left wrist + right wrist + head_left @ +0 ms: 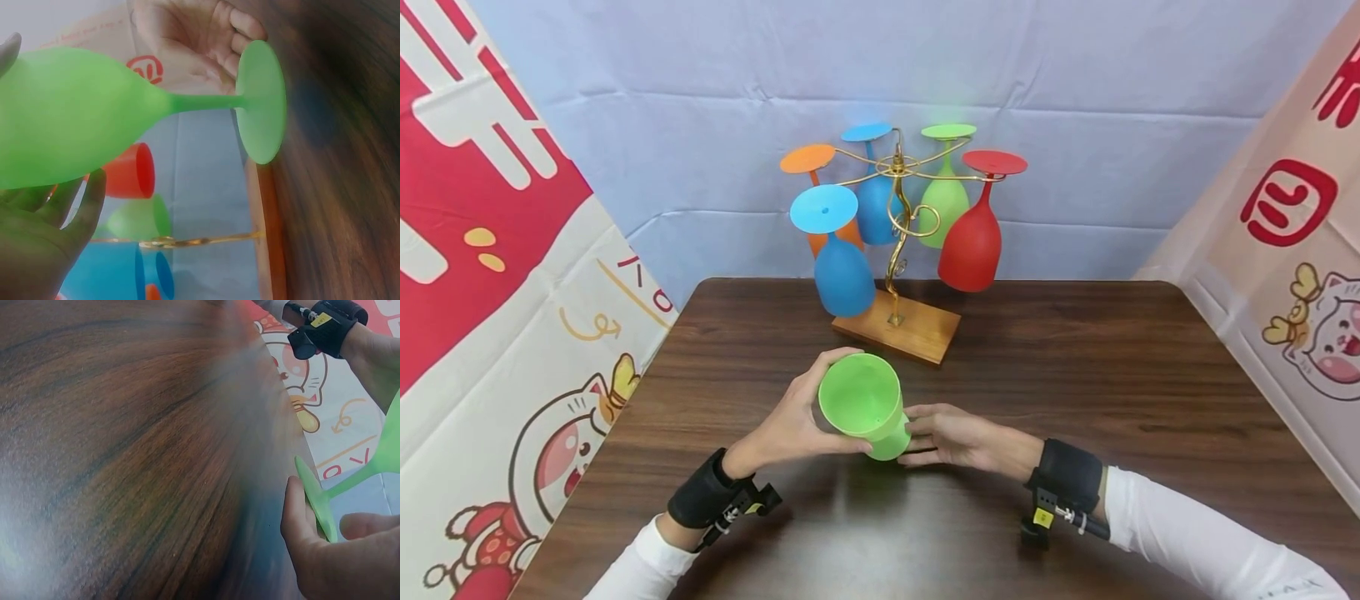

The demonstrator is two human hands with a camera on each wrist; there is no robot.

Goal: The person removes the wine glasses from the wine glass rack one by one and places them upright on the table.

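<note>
In the head view a light green plastic wine goblet (859, 398) is held tilted over the table, its mouth towards me. My left hand (797, 417) grips the bowl, thumb on the near side and fingers around the far side. The left wrist view shows the bowl, thin stem and round foot (262, 103) of the goblet. Beside the foot is my right hand (951, 437), fingers loosely bent. Seen from the right wrist, fingers (294, 515) lie along the foot's underside and the thumb is near its other face; a firm pinch does not show.
Behind the goblet stands a brass glass rack (898, 233) on a wooden base (925, 329). Hanging upside down from it are blue (844, 279), orange (808, 158), green (946, 204) and red (972, 250) goblets. Cloth backdrops (1075, 192) surround the dark wooden table (1112, 358).
</note>
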